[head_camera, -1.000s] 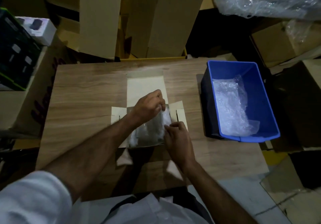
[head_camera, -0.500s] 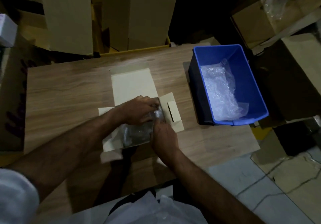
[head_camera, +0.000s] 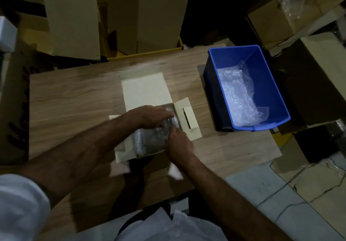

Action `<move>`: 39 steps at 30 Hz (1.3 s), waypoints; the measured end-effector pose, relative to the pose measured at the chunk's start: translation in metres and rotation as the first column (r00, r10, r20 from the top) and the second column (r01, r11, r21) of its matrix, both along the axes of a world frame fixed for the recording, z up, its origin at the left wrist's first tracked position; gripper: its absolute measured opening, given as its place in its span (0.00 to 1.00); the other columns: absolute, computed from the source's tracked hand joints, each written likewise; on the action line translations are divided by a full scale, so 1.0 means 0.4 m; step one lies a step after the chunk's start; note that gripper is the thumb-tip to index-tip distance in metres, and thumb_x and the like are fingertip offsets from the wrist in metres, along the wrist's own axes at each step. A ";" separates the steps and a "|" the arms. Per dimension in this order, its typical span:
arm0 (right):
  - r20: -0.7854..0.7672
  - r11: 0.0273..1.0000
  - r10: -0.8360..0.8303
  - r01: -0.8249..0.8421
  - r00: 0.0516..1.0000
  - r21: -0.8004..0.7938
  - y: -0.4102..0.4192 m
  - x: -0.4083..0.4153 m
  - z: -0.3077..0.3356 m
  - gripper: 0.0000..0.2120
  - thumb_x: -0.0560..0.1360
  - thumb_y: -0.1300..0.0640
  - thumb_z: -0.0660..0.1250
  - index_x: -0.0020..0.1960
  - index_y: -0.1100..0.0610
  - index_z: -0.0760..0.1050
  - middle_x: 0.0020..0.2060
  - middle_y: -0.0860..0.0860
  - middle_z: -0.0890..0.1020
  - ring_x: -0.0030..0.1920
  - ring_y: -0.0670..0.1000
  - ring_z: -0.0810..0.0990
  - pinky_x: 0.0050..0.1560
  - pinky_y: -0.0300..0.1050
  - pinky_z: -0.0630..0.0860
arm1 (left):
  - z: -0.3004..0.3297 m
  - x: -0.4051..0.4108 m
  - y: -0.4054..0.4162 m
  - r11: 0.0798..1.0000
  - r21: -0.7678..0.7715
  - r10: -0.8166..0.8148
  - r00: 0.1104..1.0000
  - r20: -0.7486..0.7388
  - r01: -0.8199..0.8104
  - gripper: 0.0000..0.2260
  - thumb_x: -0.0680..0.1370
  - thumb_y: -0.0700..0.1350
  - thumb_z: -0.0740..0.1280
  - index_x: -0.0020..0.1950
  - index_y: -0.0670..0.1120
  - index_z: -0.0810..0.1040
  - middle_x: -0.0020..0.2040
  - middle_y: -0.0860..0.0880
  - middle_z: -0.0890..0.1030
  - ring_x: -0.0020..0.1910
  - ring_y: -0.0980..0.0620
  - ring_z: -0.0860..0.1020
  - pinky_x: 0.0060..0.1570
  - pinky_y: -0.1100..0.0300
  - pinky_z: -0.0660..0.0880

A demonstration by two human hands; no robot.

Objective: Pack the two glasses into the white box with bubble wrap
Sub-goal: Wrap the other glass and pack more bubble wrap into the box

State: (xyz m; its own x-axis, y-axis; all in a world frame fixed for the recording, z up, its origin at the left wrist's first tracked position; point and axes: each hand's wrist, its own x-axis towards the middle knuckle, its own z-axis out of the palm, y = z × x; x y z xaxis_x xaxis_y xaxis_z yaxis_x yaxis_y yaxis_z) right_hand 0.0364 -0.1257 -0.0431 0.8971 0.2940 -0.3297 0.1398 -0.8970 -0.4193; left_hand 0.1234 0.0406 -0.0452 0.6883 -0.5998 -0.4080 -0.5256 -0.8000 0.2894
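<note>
Centrally, on the wooden table (head_camera: 65, 100), the white box (head_camera: 144, 91) lies unfolded, its lid panel stretching away beyond the fingers and its slotted side flap (head_camera: 188, 121) spread flat just right of them. Left hand (head_camera: 151, 116): palm down over the far end of the bubble-wrapped glasses (head_camera: 153, 139), fingers curled over the top of the bundle and gripping it; the fingertips reach the bundle's right edge, close to the slotted flap. Right hand (head_camera: 177, 143): placed at the near right corner of the same bundle, its fingers bent and pinching the wrap directly below the left fingertips, so that the two hands almost touch. The bundle sits inside the box's open tray, under the left palm and to the left of the right-hand fingers; its near half shows as crinkled clear film, and the two glasses inside cannot be told apart in the dim light. Well to the right of both hands stands a blue bin (head_camera: 265, 83) holding loose bubble wrap (head_camera: 237, 100). Cardboard cartons (head_camera: 119, 16) stand upright beyond the table's far edge, past the fingertips.
</note>
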 end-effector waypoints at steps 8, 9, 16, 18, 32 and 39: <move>0.088 0.998 0.059 -0.060 0.994 0.014 -0.032 -0.009 0.025 0.21 0.79 0.54 0.68 0.70 0.56 0.68 0.60 0.54 0.80 0.54 0.51 0.81 0.52 0.46 0.81 | 0.015 -0.073 0.035 0.981 -0.186 0.095 0.962 0.256 -0.048 0.24 0.78 0.42 0.69 0.75 0.41 0.71 0.74 0.40 0.72 0.71 0.43 0.74 0.65 0.48 0.76; 0.140 0.996 0.082 -0.085 0.987 0.017 -0.038 -0.007 0.032 0.23 0.79 0.53 0.68 0.71 0.55 0.67 0.61 0.53 0.79 0.54 0.51 0.81 0.52 0.45 0.81 | 0.019 -0.092 0.038 0.973 -0.215 0.138 0.950 0.282 -0.077 0.24 0.79 0.44 0.69 0.74 0.41 0.72 0.73 0.40 0.73 0.71 0.42 0.74 0.66 0.48 0.75; 0.382 0.979 0.074 -0.141 0.921 0.150 -0.080 0.072 0.084 0.27 0.72 0.58 0.64 0.71 0.60 0.71 0.66 0.59 0.77 0.65 0.60 0.76 0.64 0.52 0.76 | 0.045 -0.177 -0.031 0.898 -0.290 0.418 0.846 0.330 -0.330 0.25 0.81 0.52 0.59 0.75 0.40 0.70 0.74 0.41 0.72 0.74 0.42 0.70 0.75 0.47 0.62; 0.428 0.977 0.095 -0.166 0.899 0.133 -0.113 0.099 0.112 0.28 0.73 0.56 0.63 0.73 0.62 0.70 0.71 0.63 0.74 0.70 0.62 0.73 0.69 0.53 0.72 | 0.061 -0.181 -0.071 0.911 -0.239 0.406 0.826 0.391 -0.335 0.25 0.81 0.51 0.58 0.75 0.39 0.71 0.75 0.40 0.71 0.75 0.42 0.70 0.74 0.46 0.63; 0.360 0.995 0.061 -0.085 0.931 0.053 -0.659 0.349 0.130 0.30 0.78 0.48 0.65 0.77 0.57 0.67 0.78 0.61 0.63 0.77 0.62 0.64 0.73 0.57 0.67 | 0.139 0.002 -0.522 0.802 -0.436 0.576 0.722 0.382 -0.409 0.24 0.83 0.48 0.59 0.76 0.37 0.68 0.78 0.37 0.65 0.77 0.39 0.64 0.75 0.40 0.63; -0.114 0.885 0.397 -0.413 0.911 -0.216 -0.726 0.491 0.066 0.42 0.70 0.49 0.77 0.80 0.49 0.62 0.81 0.62 0.53 0.80 0.59 0.54 0.77 0.48 0.59 | 0.092 0.127 -0.648 0.815 -0.120 0.574 0.759 0.306 -0.568 0.28 0.78 0.50 0.65 0.74 0.37 0.70 0.79 0.35 0.59 0.77 0.33 0.61 0.72 0.36 0.63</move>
